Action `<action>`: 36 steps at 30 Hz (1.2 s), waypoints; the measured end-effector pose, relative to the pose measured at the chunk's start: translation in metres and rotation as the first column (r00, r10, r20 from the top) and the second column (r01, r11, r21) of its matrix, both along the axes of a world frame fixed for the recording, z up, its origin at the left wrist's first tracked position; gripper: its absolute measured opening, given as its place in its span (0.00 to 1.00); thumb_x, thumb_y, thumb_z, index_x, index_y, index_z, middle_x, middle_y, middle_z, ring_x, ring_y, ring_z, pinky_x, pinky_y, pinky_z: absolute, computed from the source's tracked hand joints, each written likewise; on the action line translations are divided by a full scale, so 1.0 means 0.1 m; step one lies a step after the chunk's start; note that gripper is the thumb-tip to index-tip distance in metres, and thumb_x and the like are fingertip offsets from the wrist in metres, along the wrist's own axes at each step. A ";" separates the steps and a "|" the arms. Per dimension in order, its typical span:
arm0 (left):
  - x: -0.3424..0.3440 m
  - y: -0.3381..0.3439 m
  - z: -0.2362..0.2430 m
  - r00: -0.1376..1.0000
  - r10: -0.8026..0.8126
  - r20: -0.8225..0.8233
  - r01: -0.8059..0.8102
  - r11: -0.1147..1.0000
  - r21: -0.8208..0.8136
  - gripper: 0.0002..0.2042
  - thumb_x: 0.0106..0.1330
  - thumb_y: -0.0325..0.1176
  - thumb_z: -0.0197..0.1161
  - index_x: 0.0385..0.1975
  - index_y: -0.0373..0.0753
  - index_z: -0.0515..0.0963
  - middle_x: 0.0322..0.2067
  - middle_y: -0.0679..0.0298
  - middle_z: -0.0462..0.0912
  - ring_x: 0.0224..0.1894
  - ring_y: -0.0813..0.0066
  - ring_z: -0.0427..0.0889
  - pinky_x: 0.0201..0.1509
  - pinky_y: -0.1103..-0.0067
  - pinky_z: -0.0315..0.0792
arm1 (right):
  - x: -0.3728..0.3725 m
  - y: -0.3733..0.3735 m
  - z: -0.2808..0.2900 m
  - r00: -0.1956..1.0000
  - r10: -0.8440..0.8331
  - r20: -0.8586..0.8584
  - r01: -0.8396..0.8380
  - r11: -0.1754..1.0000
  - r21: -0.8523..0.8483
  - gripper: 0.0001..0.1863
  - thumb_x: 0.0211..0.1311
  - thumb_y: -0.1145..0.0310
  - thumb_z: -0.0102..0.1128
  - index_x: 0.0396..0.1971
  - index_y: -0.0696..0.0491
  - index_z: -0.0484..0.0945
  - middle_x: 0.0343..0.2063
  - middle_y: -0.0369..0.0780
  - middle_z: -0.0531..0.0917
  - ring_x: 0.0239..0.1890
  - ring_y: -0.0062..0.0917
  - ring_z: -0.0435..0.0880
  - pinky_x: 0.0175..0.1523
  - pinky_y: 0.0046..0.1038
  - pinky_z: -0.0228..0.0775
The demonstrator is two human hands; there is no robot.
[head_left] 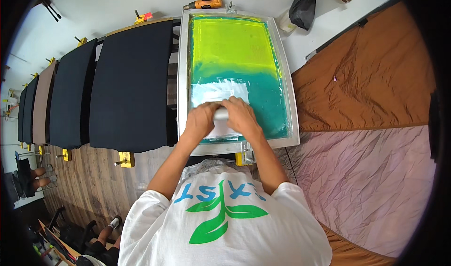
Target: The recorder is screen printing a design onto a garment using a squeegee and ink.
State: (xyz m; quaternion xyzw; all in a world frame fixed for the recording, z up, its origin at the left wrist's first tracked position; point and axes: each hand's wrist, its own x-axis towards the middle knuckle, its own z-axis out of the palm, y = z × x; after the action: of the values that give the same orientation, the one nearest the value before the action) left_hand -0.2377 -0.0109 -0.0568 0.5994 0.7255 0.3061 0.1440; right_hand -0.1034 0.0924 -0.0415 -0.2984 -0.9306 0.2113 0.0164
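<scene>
A person in a white shirt (225, 238), seen from above, leans over a screen with both arms stretched forward. The left hand (201, 119) and right hand (240, 115) meet at the thumbs, fingers curled down on a pale squeegee (220, 114). Each hand is closed on it, the left at its left side, the right at its right; the squeegee lies directly under and between them, mostly hidden by the fingers.

The squeegee is on the near half of the screen, left of its middle, over a white patch (211, 93). The patch spreads just beyond the fingertips and shows again on the near side of the hands. Around it the mesh (268, 101) is teal; the far half is bright yellow-green (232, 45). A pale frame (292, 111) surrounds everything, with a clamp (246, 154) at its near edge, close to the right forearm.

Beyond the far edge lies an orange power tool (206, 3). To the left stand dark boards (131, 87) in a row, one brown (43, 101). To the right spreads wrinkled brown cloth (366, 73).
</scene>
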 end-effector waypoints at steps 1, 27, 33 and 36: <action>0.06 -0.09 -0.09 1.000 -0.010 -0.014 0.010 0.999 0.035 0.21 0.50 0.16 0.56 0.45 0.39 0.81 0.42 0.53 0.84 0.40 0.50 0.83 0.43 0.64 0.78 | 0.09 -0.11 -0.01 0.999 -0.018 -0.047 0.018 1.000 0.001 0.20 0.46 0.83 0.58 0.43 0.55 0.77 0.41 0.46 0.79 0.46 0.45 0.78 0.48 0.43 0.75; -0.17 0.18 -0.06 1.000 0.024 0.002 -0.023 0.985 -0.170 0.22 0.49 0.16 0.59 0.47 0.41 0.82 0.38 0.50 0.85 0.40 0.49 0.84 0.44 0.62 0.78 | -0.19 0.22 0.00 0.997 -0.006 0.073 0.009 0.999 -0.042 0.22 0.45 0.82 0.57 0.44 0.53 0.80 0.39 0.47 0.82 0.47 0.45 0.80 0.50 0.43 0.74; 0.10 -0.17 -0.08 0.999 0.010 0.046 -0.008 0.999 -0.040 0.18 0.50 0.16 0.59 0.44 0.34 0.80 0.43 0.49 0.83 0.43 0.48 0.83 0.46 0.64 0.78 | 0.11 -0.21 0.02 0.997 -0.060 -0.044 0.059 0.998 -0.028 0.23 0.44 0.83 0.58 0.45 0.54 0.79 0.40 0.46 0.80 0.47 0.44 0.78 0.51 0.42 0.74; 0.26 -0.37 -0.10 1.000 0.013 0.023 -0.013 1.000 0.018 0.21 0.49 0.14 0.58 0.46 0.34 0.80 0.46 0.50 0.83 0.43 0.48 0.83 0.47 0.65 0.79 | 0.29 -0.42 -0.08 0.992 -0.035 -0.125 0.037 0.999 0.020 0.22 0.44 0.84 0.60 0.43 0.55 0.79 0.41 0.44 0.79 0.47 0.42 0.78 0.49 0.41 0.75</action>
State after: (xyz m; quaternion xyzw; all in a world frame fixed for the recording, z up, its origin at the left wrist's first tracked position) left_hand -0.2115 -0.0475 -0.0664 0.5924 0.7249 0.3203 0.1447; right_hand -0.0741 0.0507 -0.0497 -0.3011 -0.9245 0.2189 0.0817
